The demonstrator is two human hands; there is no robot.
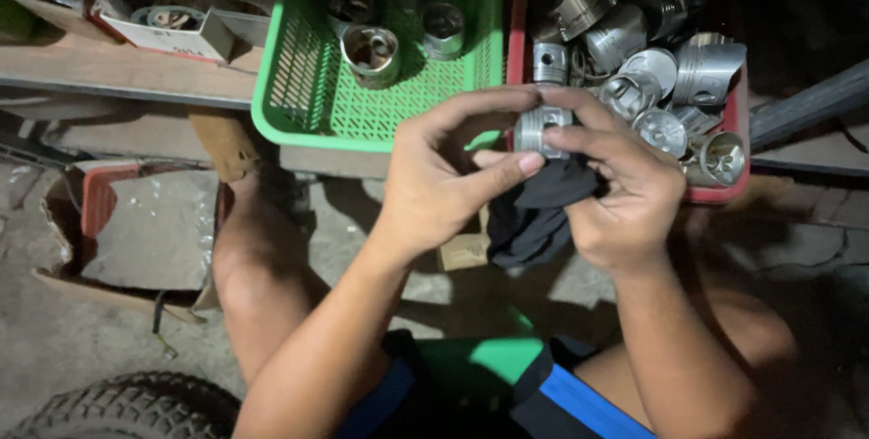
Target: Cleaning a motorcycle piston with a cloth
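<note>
Both my left hand (434, 181) and right hand (620, 190) clamp one piston (541, 127) over a dark rag (534, 213); four sit in the green basket (299, 86) (red bin (738, 118) remains heaped).

Both hands meet at centre frame around one metal piston (541, 128). The left hand (444, 176) closes on it from the near side, thumb laid across a dark cloth (536, 213) bunched beneath. The right hand (625, 187) grips the piston from the far side, fingers curled over its ringed skirt. Behind, a red crate (724, 187) holds a heap of similar pistons (652, 68). Beside it, a green plastic basket (308, 86) holds several more. A tyre (136, 407) lies at lower left on the concrete floor (54, 339).
</note>
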